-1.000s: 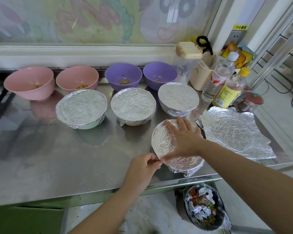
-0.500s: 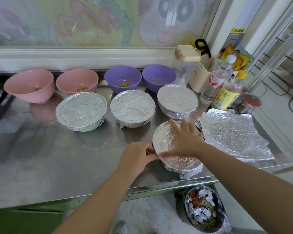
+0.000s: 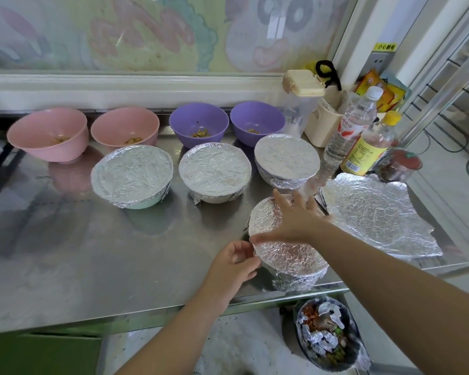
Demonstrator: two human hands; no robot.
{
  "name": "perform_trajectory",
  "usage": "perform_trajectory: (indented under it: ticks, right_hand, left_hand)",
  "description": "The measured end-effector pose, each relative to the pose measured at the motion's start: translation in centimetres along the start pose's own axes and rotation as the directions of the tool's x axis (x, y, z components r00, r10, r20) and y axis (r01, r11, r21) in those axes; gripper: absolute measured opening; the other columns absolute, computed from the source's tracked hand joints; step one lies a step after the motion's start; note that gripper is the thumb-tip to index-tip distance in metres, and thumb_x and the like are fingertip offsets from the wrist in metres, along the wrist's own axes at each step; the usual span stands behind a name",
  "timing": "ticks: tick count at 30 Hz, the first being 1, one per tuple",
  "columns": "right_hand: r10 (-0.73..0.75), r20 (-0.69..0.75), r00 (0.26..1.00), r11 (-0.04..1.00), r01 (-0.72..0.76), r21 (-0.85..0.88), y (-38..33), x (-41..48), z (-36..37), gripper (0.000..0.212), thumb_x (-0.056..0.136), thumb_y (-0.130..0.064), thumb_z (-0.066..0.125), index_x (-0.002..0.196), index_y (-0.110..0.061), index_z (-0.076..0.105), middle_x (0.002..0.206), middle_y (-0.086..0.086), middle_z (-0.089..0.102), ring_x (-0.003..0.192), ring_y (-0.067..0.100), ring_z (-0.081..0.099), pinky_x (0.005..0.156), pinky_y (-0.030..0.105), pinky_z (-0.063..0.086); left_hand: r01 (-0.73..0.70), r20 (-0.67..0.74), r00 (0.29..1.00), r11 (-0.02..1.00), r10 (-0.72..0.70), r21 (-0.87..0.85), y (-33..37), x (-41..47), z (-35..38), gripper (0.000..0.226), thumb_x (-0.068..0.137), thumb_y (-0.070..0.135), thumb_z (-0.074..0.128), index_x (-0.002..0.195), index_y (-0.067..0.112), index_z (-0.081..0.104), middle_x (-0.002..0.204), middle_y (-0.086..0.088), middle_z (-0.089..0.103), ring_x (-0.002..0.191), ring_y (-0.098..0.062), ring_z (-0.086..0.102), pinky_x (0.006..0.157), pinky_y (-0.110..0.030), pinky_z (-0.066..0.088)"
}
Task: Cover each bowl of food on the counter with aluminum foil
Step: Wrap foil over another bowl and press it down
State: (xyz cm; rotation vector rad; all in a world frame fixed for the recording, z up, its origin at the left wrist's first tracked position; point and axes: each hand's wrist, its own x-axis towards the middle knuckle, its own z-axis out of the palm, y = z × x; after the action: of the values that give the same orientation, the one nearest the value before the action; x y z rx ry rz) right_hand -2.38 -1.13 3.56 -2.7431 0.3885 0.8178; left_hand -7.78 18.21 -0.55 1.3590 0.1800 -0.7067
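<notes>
While the right hand (image 3: 295,220) lies flat, fingers spread, on the foil-covered bowl (image 3: 290,257) right of centre, the left hand (image 3: 233,263) pinches its left rim.

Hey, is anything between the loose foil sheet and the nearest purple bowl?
Yes: a foil-covered bowl and a clear bottle stand between the foil sheet and the purple bowl; lift it over them.

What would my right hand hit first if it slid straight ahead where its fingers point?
Your right hand would likely meet the foil-covered bowl beside the clear bottle; depth is unclear.
</notes>
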Motion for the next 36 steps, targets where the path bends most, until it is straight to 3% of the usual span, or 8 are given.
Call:
perform_trajectory:
  ticks: [5,10,18,23,27,31,34,36]
  right_hand:
    - [0.006,-0.012,1.000,1.000,-0.006,0.004,-0.1,-0.1,0.1,0.160,0.019,-0.106,0.045,0.153,-0.049,-0.019,0.167,0.004,-0.023,0.150,0.045,-0.022,0.110,0.081,0.010]
    - [0.017,-0.014,1.000,1.000,-0.017,-0.011,-0.1,-0.5,0.1,0.149,0.036,-0.102,0.055,0.154,-0.048,-0.018,0.167,0.004,-0.024,0.150,0.045,-0.022,0.108,0.084,0.005]
    - [0.009,-0.015,1.000,1.000,-0.009,-0.003,0.1,0.2,0.5,0.157,0.023,-0.107,0.046,0.153,-0.049,-0.021,0.167,0.005,-0.024,0.149,0.046,-0.024,0.111,0.080,0.008]
    - [0.017,-0.024,1.000,1.000,-0.018,-0.001,0.0,0.2,0.6,0.151,0.034,-0.104,0.053,0.153,-0.048,-0.020,0.167,0.004,-0.025,0.149,0.046,-0.023,0.110,0.081,0.007]
    - [0.041,-0.037,0.998,0.999,-0.041,-0.005,-0.4,-0.4,0.5,0.144,0.046,-0.099,0.059,0.155,-0.046,-0.018,0.166,0.004,-0.025,0.150,0.045,-0.022,0.108,0.084,0.005]
    - [0.044,-0.047,0.998,0.999,-0.044,0.002,-0.4,-0.4,0.5,0.144,0.046,-0.098,0.060,0.156,-0.045,-0.017,0.167,0.004,-0.024,0.150,0.045,-0.021,0.109,0.083,0.005]
    - [0.039,-0.053,0.998,0.999,-0.039,0.002,-0.5,-0.1,0.7,0.145,0.046,-0.099,0.061,0.156,-0.045,-0.017,0.167,0.005,-0.023,0.150,0.046,-0.019,0.110,0.081,0.007]
    - [0.042,-0.053,0.998,0.999,-0.042,0.007,-0.4,-0.1,0.7,0.145,0.046,-0.099,0.061,0.156,-0.045,-0.017,0.167,0.005,-0.023,0.150,0.046,-0.020,0.111,0.080,0.009]
  left_hand:
    - [-0.045,0.041,0.998,0.998,0.043,0.047,-0.2,0.0,-0.3,0.026,0.088,0.002,0.071,0.111,0.006,0.060,0.105,-0.020,0.070,0.098,-0.028,0.070,0.099,-0.042,0.053]
    - [-0.079,0.026,0.997,0.992,0.076,0.097,-0.1,0.5,-0.6,0.020,0.087,0.000,0.071,0.105,0.001,0.064,0.095,-0.016,0.074,0.089,-0.024,0.073,0.085,-0.029,0.057]
    - [-0.124,-0.004,0.991,0.953,0.130,0.277,0.7,0.9,-0.9,0.009,0.086,0.000,0.071,0.089,0.010,0.072,0.085,-0.011,0.076,0.088,-0.027,0.073,0.097,-0.048,0.054]
    - [-0.050,-0.010,0.998,0.909,0.060,0.414,2.5,0.7,-0.8,0.008,0.070,0.025,0.078,0.077,0.023,0.076,0.082,-0.005,0.076,0.092,-0.031,0.072,0.094,-0.050,0.055]
    - [0.017,-0.085,0.996,0.886,0.025,0.464,3.6,0.6,-0.4,0.003,0.073,0.015,0.075,0.074,0.017,0.075,0.073,-0.004,0.075,0.076,-0.023,0.071,0.076,-0.034,0.055]
    - [-0.012,-0.146,0.982,0.807,0.122,0.591,3.5,0.2,0.4,0.008,0.079,0.015,0.071,0.075,0.020,0.075,0.070,0.000,0.074,0.050,-0.007,0.054,0.050,-0.018,0.040]
    - [-0.030,-0.140,0.976,0.747,0.164,0.664,3.5,0.0,0.6,0.009,0.085,0.018,0.069,0.082,0.023,0.076,0.073,0.007,0.073,0.056,-0.002,0.060,0.053,-0.017,0.045]
    - [0.002,-0.113,0.990,0.785,0.086,0.620,3.8,-0.3,0.4,0.013,0.092,0.016,0.064,0.088,0.021,0.075,0.080,0.006,0.075,0.056,0.004,0.062,0.059,-0.018,0.052]
